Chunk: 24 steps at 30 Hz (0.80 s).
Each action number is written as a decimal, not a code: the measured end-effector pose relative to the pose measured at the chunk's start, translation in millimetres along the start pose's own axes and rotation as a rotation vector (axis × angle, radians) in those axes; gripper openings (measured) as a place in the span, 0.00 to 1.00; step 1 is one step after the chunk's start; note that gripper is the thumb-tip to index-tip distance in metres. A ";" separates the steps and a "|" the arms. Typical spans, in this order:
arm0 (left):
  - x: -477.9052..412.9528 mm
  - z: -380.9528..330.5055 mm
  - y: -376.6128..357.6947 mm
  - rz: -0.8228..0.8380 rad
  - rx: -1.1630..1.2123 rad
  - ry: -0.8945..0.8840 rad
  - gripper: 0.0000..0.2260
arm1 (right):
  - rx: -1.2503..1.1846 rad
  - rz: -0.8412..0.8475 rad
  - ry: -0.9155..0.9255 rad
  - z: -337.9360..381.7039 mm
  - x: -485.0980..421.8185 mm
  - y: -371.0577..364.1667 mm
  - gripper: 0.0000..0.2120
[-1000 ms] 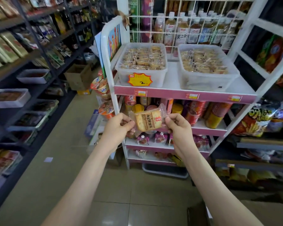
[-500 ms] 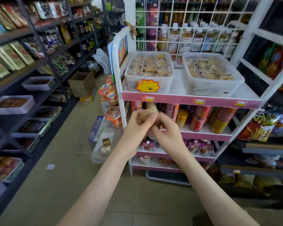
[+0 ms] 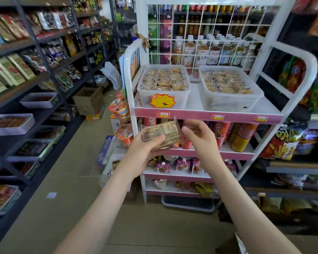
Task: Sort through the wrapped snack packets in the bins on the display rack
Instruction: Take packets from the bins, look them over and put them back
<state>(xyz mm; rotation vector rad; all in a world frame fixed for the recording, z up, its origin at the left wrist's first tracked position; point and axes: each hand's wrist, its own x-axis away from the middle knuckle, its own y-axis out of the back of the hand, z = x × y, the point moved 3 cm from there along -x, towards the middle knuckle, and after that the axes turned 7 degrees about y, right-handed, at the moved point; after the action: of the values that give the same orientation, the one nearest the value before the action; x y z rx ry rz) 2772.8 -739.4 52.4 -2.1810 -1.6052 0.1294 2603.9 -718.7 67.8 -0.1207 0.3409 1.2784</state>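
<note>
Display rack [image 3: 129, 83]: one. Clear bins on its top shelf: two, the left bin [image 3: 181, 99] and the right bin [image 3: 228, 104]. Snack packet [image 3: 162, 132] in hand: one. Hands: two, the left hand [image 3: 141, 154] and the right hand [image 3: 200, 139]. Starburst price tag [image 3: 162, 101]: one. Shelf-edge labels [image 3: 216, 117]: three. Packets inside the bins: probably dozens each, too blurred to count.

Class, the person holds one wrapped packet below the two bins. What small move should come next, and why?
Probably raise the snack packet to the left bin or right bin above. The left hand grips it, the right hand pinches its end, and it is below their shelf; which bin it belongs in, I cannot tell.
</note>
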 end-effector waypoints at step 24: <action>17.4 11.8 -5.1 -0.045 -0.054 0.008 0.18 | -0.094 0.116 -0.149 -4.9 15.5 -0.5 0.08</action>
<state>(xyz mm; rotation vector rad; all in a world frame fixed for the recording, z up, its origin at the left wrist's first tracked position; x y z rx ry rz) 2770.2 -718.7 46.8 -2.1806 -1.6704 0.0640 2607.3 -706.1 58.3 -0.0854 0.1616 1.4104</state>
